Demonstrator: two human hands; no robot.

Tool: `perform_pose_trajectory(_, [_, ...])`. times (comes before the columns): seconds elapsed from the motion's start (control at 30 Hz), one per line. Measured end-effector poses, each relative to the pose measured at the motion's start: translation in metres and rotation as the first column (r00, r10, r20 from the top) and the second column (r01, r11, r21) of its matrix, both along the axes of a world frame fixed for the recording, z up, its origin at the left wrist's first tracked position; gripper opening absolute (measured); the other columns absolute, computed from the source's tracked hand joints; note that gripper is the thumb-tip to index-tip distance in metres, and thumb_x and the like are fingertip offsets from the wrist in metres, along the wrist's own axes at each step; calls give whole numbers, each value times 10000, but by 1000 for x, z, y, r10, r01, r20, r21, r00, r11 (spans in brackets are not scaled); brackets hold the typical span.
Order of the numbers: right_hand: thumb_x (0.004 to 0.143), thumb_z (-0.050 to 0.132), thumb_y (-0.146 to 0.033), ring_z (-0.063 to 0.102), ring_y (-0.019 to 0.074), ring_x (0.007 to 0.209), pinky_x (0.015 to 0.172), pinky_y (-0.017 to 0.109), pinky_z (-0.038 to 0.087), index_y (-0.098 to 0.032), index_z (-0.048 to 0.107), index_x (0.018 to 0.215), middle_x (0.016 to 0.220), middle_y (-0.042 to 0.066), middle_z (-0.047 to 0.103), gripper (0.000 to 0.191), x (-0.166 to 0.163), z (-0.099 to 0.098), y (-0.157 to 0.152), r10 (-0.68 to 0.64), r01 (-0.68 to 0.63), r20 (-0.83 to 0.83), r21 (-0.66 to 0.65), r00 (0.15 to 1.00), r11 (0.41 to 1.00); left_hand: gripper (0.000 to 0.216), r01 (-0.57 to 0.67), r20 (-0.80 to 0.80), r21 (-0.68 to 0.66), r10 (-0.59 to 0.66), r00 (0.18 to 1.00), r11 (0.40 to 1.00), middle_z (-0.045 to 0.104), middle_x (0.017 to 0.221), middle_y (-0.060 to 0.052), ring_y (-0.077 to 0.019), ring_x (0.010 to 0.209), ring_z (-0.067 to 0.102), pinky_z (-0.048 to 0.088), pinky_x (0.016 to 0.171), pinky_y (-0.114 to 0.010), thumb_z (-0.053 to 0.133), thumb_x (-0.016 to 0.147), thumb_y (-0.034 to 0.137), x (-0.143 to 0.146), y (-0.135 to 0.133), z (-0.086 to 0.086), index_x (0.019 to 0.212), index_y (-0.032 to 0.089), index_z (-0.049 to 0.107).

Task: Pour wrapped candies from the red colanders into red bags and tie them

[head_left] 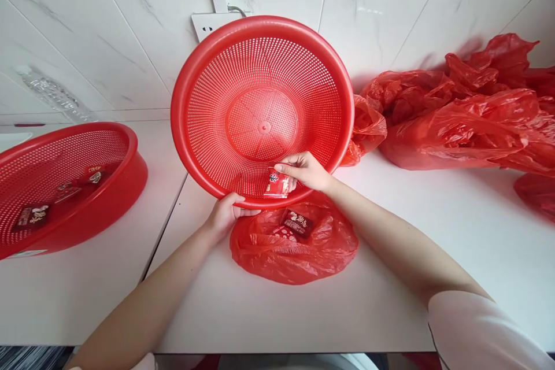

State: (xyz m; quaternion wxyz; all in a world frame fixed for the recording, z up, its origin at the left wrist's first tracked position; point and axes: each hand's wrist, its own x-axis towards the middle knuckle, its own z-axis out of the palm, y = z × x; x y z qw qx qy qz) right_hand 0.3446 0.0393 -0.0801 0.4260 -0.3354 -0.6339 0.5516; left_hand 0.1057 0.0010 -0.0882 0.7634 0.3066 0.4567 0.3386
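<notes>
A round red perforated basket (260, 69) is tipped up on its edge toward me on the white counter. My left hand (223, 214) grips its lower rim. My right hand (306, 170) pinches a small red and white packet (277, 184) just inside the basket's lower wall. Below the basket lies a red plastic bag (295, 254) with a dark red packet (297, 222) on top of it.
A second red perforated basket (130, 176) sits at the left with several small packets inside. Crumpled red plastic bags (468, 115) are heaped at the right against the tiled wall. A wall socket (207, 24) is behind the tilted basket.
</notes>
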Motion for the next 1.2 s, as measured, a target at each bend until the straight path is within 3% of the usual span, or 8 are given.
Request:
perform_pose_trajectory(0.27, [813,689,-369,679,113,670,557,229,588,-161,692,980,842,25,719,268,7,1,2,178,-181,-94,-23,980,983,342,22,15,0,-22,1000,1000,735,876,-191,-317,843,698,572,731,-410,499,744,197,-1,0,-2,924,6,718])
perform_pose_trajectory(0.43, [844,655,-375,675,140,815,751,268,554,-127,713,886,837,46,716,258,22,30,-4,572,-569,261,-94,778,817,350,5,39,43,-6,999,999,728,960,-186,-291,870,698,566,786,-389,478,745,200,-1,2,-4,932,20,713])
perform_pose_trajectory(0.5, [899,576,-396,670,146,828,811,281,518,-120,717,760,783,57,717,340,25,41,-7,593,-616,385,-75,708,784,341,5,34,26,-6,999,1000,727,946,-188,-282,834,702,567,788,-392,475,744,210,-2,3,-5,900,20,710])
perform_pose_trajectory(0.67, [946,484,-381,663,151,831,833,312,495,-140,696,894,912,72,726,325,18,35,-6,101,-244,426,296,899,924,257,-48,17,32,48,999,998,731,864,-174,-256,749,706,576,761,-379,487,717,196,-2,5,-5,753,38,687])
perform_pose_trajectory(0.87, [868,603,-284,593,265,1123,1021,501,364,-164,586,1240,1154,136,669,391,5,-4,0,-210,-249,697,496,686,832,225,-34,6,22,34,999,999,734,814,-166,-288,793,706,579,741,-399,517,702,175,-1,2,-2,752,42,692])
perform_pose_trajectory(1.0, [916,534,-286,649,217,1000,930,385,474,-172,646,1128,1066,115,701,265,3,-13,6,-163,-100,548,419,821,903,273,-21,8,22,21,1000,1000,737,819,-168,-305,810,705,577,741,-422,518,716,162,-1,-1,-1,850,26,712])
perform_pose_trajectory(1.1, [881,581,-438,672,190,932,829,335,549,-175,635,1109,1034,84,705,353,4,-8,10,-95,76,151,129,984,989,307,-12,2,20,12,1000,1000,737,834,-182,-314,827,703,578,742,-425,499,732,163,-1,-1,0,887,7,714])
perform_pose_trajectory(1.2, [828,637,-489,674,142,799,656,249,575,-183,641,1090,950,52,703,403,3,1,10,-107,88,-162,-124,981,988,325,-9,18,23,9,1000,1000,735,862,-188,-306,849,702,578,776,-421,481,737,168,-1,0,1,895,1,710])
